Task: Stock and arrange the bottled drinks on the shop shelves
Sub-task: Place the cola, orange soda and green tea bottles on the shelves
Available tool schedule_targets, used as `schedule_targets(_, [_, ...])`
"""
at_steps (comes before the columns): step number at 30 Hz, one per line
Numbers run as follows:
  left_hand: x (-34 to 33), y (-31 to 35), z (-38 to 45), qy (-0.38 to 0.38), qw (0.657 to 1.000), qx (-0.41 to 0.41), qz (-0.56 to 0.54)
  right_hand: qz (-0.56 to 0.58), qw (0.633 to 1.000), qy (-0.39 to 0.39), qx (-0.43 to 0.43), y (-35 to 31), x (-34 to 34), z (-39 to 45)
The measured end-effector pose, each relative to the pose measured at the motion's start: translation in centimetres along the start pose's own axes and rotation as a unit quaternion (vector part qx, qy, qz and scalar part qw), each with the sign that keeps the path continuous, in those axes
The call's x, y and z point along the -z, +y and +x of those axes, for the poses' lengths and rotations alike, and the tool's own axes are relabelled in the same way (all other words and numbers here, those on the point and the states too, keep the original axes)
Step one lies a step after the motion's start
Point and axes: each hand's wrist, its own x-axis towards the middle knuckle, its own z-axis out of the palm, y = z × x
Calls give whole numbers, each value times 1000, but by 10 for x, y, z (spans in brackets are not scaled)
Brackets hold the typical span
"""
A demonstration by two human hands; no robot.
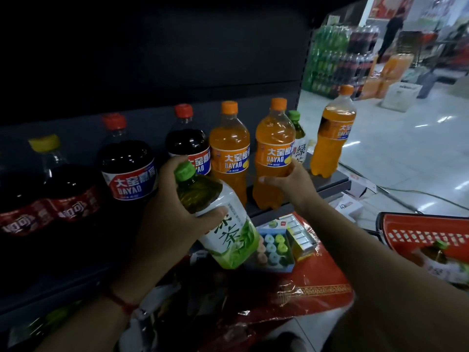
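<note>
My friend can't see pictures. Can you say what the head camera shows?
The left hand holds a tilted green tea bottle, while the right hand grips an orange soda bottle standing on the shelf among other drinks.

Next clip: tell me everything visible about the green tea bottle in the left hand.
The green tea bottle is clear plastic with a bright green screw cap, closed, yellow-green tea showing at its shoulder. A white wrap label with green leaf art and dark Chinese characters covers the body. It tilts, cap toward the upper left, held off the shelf in front of the cola and orange soda bottles. The left hand grips its upper body, thumb across the label.
</note>
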Motion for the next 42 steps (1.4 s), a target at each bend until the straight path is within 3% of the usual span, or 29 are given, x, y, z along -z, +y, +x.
schedule_targets(11, [8,5,6,2,997,16,-72,-40,999,11,0,10,-19,22])
schedule_targets(16, [11,17,5,2,995,20,-95,-14,997,42,67,-24,-13,-44])
schedule_targets(18, [13,25,4,0,994,17,-110,-33,996,-49,71,-44,-8,-87])
schedule_targets(20, [15,34,5,-5,992,13,-123,-38,977,-204,52,-63,-4,-120])
schedule_targets(22, [17,46,6,-15,991,0,-134,-29,962,-268,48,-75,2,-136])
schedule_targets(32, [43,162,39,-19,978,-143,-151,49,976,-156,142,-169,35,-142])
schedule_targets(36, [74,221,63,-105,972,-205,-52,122,969,-126,172,-225,47,-130])
schedule_targets(42, [110,304,103,-57,952,-286,92,171,952,-110,229,-299,50,-104])
